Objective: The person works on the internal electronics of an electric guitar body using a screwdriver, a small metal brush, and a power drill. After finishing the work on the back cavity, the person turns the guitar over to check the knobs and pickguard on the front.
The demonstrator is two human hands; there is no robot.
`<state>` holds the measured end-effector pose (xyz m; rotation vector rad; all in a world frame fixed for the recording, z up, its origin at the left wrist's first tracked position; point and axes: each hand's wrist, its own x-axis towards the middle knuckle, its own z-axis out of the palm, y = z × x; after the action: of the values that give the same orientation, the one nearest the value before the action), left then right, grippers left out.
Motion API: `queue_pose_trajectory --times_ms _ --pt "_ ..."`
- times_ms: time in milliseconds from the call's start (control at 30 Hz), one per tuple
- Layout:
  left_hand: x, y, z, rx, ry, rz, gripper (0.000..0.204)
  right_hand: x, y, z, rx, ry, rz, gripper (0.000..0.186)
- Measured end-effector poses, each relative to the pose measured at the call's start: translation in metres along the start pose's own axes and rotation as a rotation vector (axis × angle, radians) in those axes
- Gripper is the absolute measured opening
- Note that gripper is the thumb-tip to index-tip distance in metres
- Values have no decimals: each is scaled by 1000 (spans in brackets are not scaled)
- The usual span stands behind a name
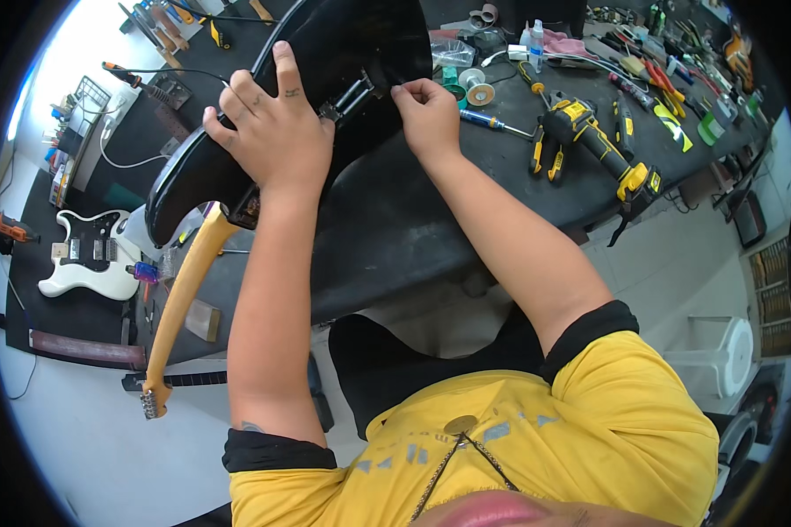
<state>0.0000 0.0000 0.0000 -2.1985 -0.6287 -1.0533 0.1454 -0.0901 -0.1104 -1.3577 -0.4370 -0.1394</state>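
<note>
the glossy black electric guitar body point(237, 149) with its pale maple neck point(185, 290) lies top centre on the dark bench point(501, 176), looking heavy, stiff and slippery, best held by the body edge, the left hand point(268, 127) spread flat on it, the right hand point(426, 110) pinched at the spring cavity point(351, 95).

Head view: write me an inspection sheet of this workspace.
Surface: dark workbench, crowded along its far edge.
Job's things: black guitar body with pale neck lying face down.
Clutter: yellow power drill, screwdrivers, pliers, tape roll.
Hands: left hand flat on the body; right hand pinching at the rear cavity.
Cables: white cable at left.
Surroundings: white guitar body, pale floor, white plastic chair.
</note>
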Motion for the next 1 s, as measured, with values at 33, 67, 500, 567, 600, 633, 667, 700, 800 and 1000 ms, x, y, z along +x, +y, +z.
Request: queue_pose_trajectory --times_ms 33,67,500,567,600,633,667,700,800,1000 --pt "-1 0 1 -4 -4 -2 102 1 2 -4 -20 -16 15 20" --pt "-3 0 2 -8 -9 -4 101 1 5 -7 -42 -32 30 20" --pt "1 -3 7 25 7 68 110 2 17 1 -77 -103 -38 20" --pt "5 0 7 40 2 54 109 7 17 -4 -59 -85 -50 19" --pt "6 2 7 38 2 64 107 7 9 -7 -65 -78 -37 18" --pt "5 1 7 43 0 55 107 5 9 -6 -65 -89 -40 18" --pt "4 0 7 59 -1 52 107 3 7 -4 -72 -102 -54 18" --pt "3 -2 7 76 -1 58 107 0 5 -2 -75 -109 -66 17" --pt "-2 -6 -1 17 45 65 88 -20 -1 9 -142 -240 -193 16" --pt "6 -10 10 22 87 13 60 -45 -52 4 -34 -216 -428 7"
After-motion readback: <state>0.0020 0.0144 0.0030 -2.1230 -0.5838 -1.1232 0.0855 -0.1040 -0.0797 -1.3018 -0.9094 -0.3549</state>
